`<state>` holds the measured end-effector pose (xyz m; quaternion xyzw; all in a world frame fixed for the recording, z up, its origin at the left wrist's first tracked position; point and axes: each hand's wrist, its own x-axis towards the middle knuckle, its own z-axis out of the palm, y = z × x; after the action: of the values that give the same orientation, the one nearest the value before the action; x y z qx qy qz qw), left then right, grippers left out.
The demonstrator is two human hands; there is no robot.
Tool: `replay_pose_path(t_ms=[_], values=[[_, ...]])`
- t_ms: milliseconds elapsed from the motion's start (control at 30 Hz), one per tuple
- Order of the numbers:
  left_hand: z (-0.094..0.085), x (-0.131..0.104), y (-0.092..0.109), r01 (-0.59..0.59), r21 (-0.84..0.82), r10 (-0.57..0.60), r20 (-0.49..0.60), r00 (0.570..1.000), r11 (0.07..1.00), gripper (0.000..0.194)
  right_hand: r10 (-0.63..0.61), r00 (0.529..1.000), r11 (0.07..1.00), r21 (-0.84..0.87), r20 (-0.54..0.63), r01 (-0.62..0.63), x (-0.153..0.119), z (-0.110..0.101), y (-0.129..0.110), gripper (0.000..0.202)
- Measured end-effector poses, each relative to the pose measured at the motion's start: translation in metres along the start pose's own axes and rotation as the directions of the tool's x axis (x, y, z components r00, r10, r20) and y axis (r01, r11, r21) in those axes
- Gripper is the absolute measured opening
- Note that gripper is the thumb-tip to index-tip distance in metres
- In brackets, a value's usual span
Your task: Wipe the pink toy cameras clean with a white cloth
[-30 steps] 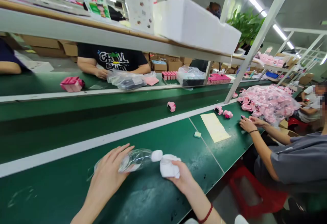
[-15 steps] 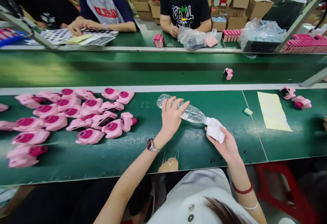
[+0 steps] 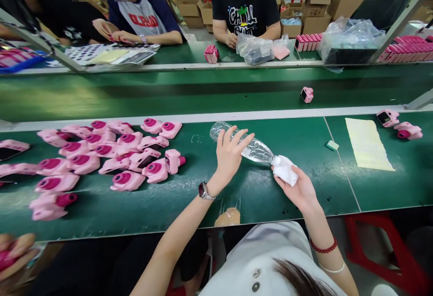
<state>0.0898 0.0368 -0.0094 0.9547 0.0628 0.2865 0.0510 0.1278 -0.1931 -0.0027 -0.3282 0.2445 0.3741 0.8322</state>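
My left hand is wrapped round the body of a clear plastic bottle, which lies tilted over the green table with its neck down to the right. A white cloth or tissue rests in my right hand, pressed against the bottle's mouth. My right fingers curl round the white piece from below. Whether any liquid is in the bottle I cannot tell. Left of my hands, many pink toy cameras lie in loose rows on the table.
A yellow paper sheet and a small green-white block lie to the right, with two pink cameras beyond. Another pink camera sits on the green belt. Co-workers sit across it. A red stool stands below right.
The view has shifted slightly, so table items appear farther right. My hands keep the bottle and white piece together. At the lower left, another person's hand with something pink has come into view.
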Motion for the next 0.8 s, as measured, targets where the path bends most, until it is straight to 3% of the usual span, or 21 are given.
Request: replay_pose_path(t_ms=[400, 800], values=[[0.001, 0.004, -0.002, 0.004, 0.077, -0.003, -0.015, 1.0, 0.997, 0.063, 0.016, 1.0, 1.0, 0.025, -0.003, -0.016, -0.002, 0.001, -0.001, 0.032], [-0.01, -0.012, 0.003, -0.005, 0.04, 0.007, -0.049, 0.999, 0.999, 0.054, -0.015, 0.999, 0.995, 0.093, -0.031, 0.018, 0.001, 0.003, -0.004, 0.023]])
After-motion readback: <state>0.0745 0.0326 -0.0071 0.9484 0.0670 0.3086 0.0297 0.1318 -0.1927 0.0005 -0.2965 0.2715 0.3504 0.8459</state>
